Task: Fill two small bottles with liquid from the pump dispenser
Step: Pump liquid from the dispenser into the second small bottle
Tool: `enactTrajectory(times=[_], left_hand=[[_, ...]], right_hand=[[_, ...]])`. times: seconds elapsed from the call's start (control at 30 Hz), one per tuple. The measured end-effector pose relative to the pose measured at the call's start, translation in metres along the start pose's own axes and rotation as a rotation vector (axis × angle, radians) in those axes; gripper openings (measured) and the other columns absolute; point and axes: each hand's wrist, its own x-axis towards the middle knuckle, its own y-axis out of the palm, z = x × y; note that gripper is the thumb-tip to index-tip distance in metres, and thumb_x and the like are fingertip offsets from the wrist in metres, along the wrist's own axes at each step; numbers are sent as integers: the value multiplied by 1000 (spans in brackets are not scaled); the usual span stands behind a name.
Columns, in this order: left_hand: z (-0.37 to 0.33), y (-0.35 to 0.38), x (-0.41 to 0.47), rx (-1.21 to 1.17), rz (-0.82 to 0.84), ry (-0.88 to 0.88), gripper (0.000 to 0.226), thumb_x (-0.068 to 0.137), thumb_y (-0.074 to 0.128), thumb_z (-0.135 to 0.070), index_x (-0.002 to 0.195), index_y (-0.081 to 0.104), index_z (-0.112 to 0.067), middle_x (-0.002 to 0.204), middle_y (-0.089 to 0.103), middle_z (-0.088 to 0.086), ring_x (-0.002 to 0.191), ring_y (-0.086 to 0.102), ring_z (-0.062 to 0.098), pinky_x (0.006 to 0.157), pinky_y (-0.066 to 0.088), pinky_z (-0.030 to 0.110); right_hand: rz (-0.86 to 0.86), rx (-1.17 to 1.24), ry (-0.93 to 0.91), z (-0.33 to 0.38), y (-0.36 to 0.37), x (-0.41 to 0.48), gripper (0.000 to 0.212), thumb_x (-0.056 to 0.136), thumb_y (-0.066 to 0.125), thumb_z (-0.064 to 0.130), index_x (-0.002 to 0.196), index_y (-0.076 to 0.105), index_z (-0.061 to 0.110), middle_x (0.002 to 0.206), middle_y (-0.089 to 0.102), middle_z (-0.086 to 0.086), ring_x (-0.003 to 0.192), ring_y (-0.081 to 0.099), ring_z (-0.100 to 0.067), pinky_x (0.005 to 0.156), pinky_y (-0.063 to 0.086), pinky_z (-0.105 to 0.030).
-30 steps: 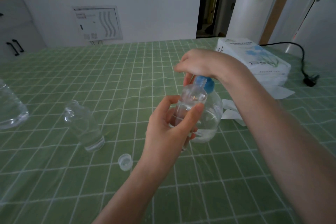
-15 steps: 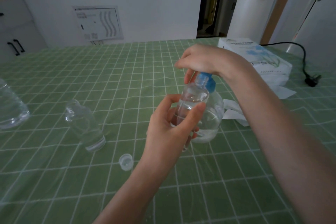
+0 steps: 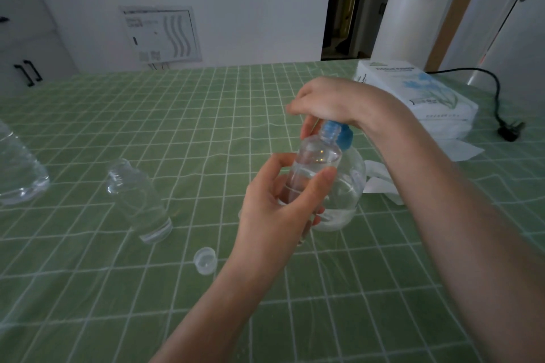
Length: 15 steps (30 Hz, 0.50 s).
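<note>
Head view: the left hand (image 3: 277, 209) has its fingers wrapped round a small bottle (image 3: 317, 156), held standing up with its mouth just beside the blue pump top (image 3: 343, 134). The right hand (image 3: 327, 100) curls over that top and looks ready to push down.

Your right hand (image 3: 327, 100) covers the head of the pump dispenser (image 3: 349, 186), nozzle unseen | your left hand (image 3: 277, 209) and small bottle (image 3: 317, 160) hide its front | clear bottle (image 3: 17, 174) cut off by left edge | tissue pack (image 3: 413, 91) print too small to read
</note>
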Motion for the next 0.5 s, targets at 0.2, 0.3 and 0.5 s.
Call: enactTrajectory(times=[0.2, 0.3, 0.5], left_hand=[[-2, 1, 1, -5, -3, 3, 40, 62, 64, -48, 92, 60, -21, 68, 69, -4, 53, 60, 8, 45, 46, 18], [-1, 0, 0, 3, -7, 10, 38, 63, 64, -47, 92, 60, -22, 70, 70, -3, 54, 60, 9, 46, 48, 20], [1, -1, -1, 9, 1, 5, 37, 63, 65, -49, 90, 61, -24, 70, 70, -2, 54, 60, 8, 44, 44, 16]], right_hand=[[-28, -11, -17, 2, -4, 0, 40, 96, 48, 37, 120, 61, 7, 106, 70, -11, 102, 65, -26, 91, 43, -39], [-21, 3, -16, 2, -2, 0, 40, 95, 49, 36, 122, 60, 8, 108, 69, -11, 102, 65, -27, 91, 43, -41], [8, 11, 9, 0, 3, 0, 45, 96, 49, 35, 131, 55, 7, 117, 66, -13, 107, 61, -28, 91, 42, -39]])
